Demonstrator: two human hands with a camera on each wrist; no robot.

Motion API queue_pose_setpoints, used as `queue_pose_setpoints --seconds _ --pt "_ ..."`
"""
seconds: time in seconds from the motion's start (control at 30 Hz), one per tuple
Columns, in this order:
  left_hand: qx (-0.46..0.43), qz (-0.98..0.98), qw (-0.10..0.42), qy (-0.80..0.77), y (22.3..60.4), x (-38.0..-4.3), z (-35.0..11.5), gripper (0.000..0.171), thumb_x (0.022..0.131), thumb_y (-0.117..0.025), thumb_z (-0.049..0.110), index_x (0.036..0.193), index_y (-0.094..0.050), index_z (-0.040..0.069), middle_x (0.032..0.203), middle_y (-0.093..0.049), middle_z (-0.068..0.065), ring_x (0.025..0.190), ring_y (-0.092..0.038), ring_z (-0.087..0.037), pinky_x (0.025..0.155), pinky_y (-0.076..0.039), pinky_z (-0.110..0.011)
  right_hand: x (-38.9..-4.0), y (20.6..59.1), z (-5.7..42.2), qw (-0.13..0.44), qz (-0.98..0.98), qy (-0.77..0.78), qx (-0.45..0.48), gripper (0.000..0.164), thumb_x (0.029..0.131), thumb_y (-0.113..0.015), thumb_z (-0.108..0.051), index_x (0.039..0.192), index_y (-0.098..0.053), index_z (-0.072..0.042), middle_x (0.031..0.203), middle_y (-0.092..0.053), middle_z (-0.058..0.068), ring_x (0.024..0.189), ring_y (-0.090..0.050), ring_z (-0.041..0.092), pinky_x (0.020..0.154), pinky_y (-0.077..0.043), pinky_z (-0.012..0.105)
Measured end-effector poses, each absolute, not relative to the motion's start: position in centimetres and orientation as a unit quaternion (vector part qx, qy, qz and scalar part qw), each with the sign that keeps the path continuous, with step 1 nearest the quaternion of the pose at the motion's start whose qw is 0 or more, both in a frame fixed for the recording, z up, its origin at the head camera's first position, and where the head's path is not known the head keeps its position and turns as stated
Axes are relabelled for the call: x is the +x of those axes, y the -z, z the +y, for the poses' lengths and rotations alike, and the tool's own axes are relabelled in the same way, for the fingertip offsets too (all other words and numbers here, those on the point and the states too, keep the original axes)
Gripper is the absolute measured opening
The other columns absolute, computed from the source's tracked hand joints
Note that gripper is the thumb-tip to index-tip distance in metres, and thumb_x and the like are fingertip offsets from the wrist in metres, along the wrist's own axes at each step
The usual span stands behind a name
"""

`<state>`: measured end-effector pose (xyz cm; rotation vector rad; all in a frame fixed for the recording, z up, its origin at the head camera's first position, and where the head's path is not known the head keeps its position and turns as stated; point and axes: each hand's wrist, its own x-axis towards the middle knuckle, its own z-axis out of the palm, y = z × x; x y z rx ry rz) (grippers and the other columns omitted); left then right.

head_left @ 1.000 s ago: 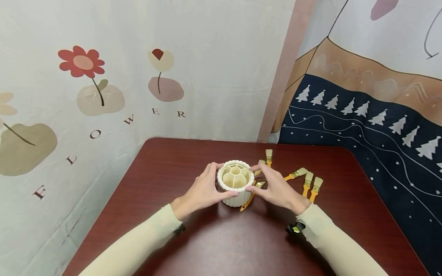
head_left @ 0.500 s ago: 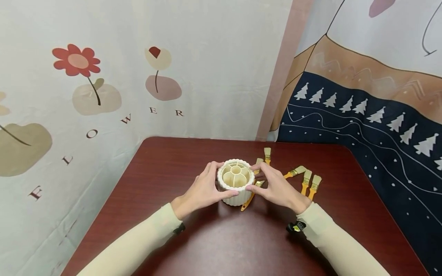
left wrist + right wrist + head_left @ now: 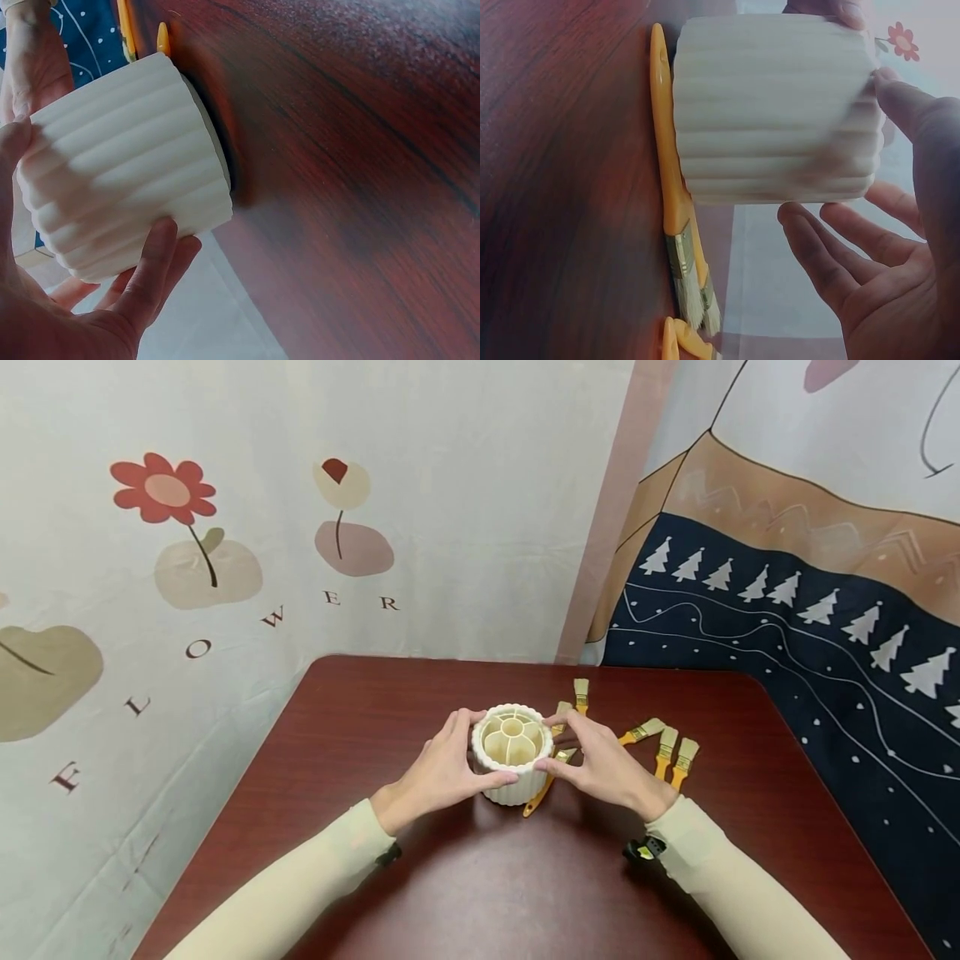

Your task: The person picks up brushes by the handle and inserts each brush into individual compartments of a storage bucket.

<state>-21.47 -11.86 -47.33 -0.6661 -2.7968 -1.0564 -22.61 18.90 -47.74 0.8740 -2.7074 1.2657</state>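
Fingers (image 3: 154, 259) of the left hand (image 3: 435, 772) curve round the side of a fluted pot (image 3: 512, 793), with the thumb set on the wall facing the person. The right hand (image 3: 607, 772) holds the opposite side in the same manner, thumb on the near wall just below the rim and fingers behind. Each spread spans much of the pot's width. The pot lies directly between the two sets of fingers, near neither hand more than the other, about midway between the left and right edges of the table (image 3: 360, 718). Its axis is vertical, mouth upward; whether the base bears fully on the table cannot be confirmed.

Governing relation: the nearest brush (image 3: 662, 127) lies just beside the pot's base, on the right hand's side, its long axis slanting from the handle end, toward the person, to the bristles, toward the far right corner. The right hand is clearly the nearer. Other brushes (image 3: 666, 752) lie farther toward the right edge, with two toward the far edge.

Condition: the pot is off-white, ribbed from scalloped rim to base. Within, a cream divider (image 3: 512, 727) forms a round central cell with compartments around it. No damage is visible.
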Motion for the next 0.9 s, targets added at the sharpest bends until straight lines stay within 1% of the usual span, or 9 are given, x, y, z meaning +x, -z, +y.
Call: queue_pose_setpoints --seconds 0.17,0.23,0.33,0.4,0.43,0.53,0.7,0.9 --pt "-0.224 -0.909 0.046 0.348 47.4 -21.6 -11.9 0.094 0.086 -0.099 0.067 0.148 -0.055 0.012 0.162 -0.062 -0.009 0.134 -0.075 -0.03 0.107 -0.066 -0.059 -22.9 47.5 19.1 0.027 -0.867 -0.409 0.283 0.063 0.105 -0.09 -0.04 0.155 -0.062 -0.015 0.151 -0.074 0.009 0.122 -0.084 0.025 0.101 -0.071 0.055" --pt "-0.224 -0.909 0.045 0.35 47.4 -21.6 -11.9 0.094 0.086 -0.099 0.067 0.148 -0.055 0.012 0.162 -0.061 -0.009 0.134 -0.075 -0.03 0.108 -0.065 -0.059 -23.0 47.4 19.2 0.031 -0.867 -0.412 0.28 0.061 0.106 -0.09 -0.038 0.155 -0.063 -0.014 0.152 -0.074 0.012 0.123 -0.084 0.028 0.102 -0.071 0.057" --pt "-0.222 -0.909 0.044 0.349 47.4 -21.6 -11.9 0.094 0.086 -0.099 0.067 0.149 -0.055 0.012 0.163 -0.061 -0.009 0.135 -0.074 -0.031 0.109 -0.065 -0.06 -23.1 47.2 19.6 0.04 -0.872 -0.408 0.269 0.058 0.108 -0.088 -0.037 0.155 -0.063 -0.014 0.151 -0.075 0.012 0.125 -0.084 0.032 0.103 -0.07 0.058" --pt "-0.22 -0.91 0.042 0.349 47.4 -21.5 -12.0 0.094 0.086 -0.099 0.067 0.149 -0.055 0.012 0.163 -0.061 -0.008 0.136 -0.074 -0.031 0.11 -0.064 -0.06 -23.3 47.0 19.9 0.049 -0.876 -0.402 0.262 0.054 0.11 -0.085 -0.037 0.154 -0.064 -0.015 0.149 -0.077 0.012 0.124 -0.084 0.033 0.103 -0.07 0.058" --pt "-0.22 -0.91 0.041 0.349 47.4 -21.6 -12.0 0.094 0.086 -0.099 0.067 0.149 -0.055 0.012 0.163 -0.061 -0.008 0.136 -0.074 -0.031 0.11 -0.064 -0.06 -23.4 46.9 20.0 0.053 -0.878 -0.4 0.258 0.052 0.11 -0.085 -0.036 0.154 -0.065 -0.016 0.147 -0.078 0.011 0.123 -0.084 0.032 0.102 -0.07 0.058" --pt "-0.22 -0.91 0.039 0.35 47.4 -21.6 -12.0 0.094 0.086 -0.099 0.067 0.149 -0.054 0.013 0.163 -0.061 -0.007 0.137 -0.074 -0.031 0.11 -0.064 -0.059 -23.9 46.8 20.5 0.068 -0.882 -0.393 0.25 0.049 0.111 -0.084 -0.031 0.153 -0.066 -0.013 0.144 -0.079 0.011 0.119 -0.085 0.029 0.099 -0.072 0.056" --pt "-0.22 -0.909 0.041 0.35 47.6 -21.7 -12.0 0.095 0.086 -0.099 0.068 0.148 -0.054 0.013 0.164 -0.061 -0.007 0.137 -0.074 -0.031 0.111 -0.064 -0.06 -24.8 46.9 21.3 0.081 -0.894 -0.381 0.221 0.047 0.11 -0.085 -0.026 0.151 -0.067 -0.01 0.148 -0.076 0.017 0.116 -0.085 0.029 0.096 -0.073 0.05" --pt "-0.218 -0.91 0.042 0.349 47.7 -21.7 -12.1 0.095 0.085 -0.099 0.069 0.148 -0.055 0.013 0.165 -0.061 -0.006 0.137 -0.074 -0.03 0.111 -0.063 -0.062 -26.0 47.5 22.1 0.082 -0.908 -0.368 0.184 0.048 0.111 -0.084 -0.024 0.151 -0.067 -0.004 0.149 -0.074 0.023 0.114 -0.084 0.034 0.097 -0.072 0.053"
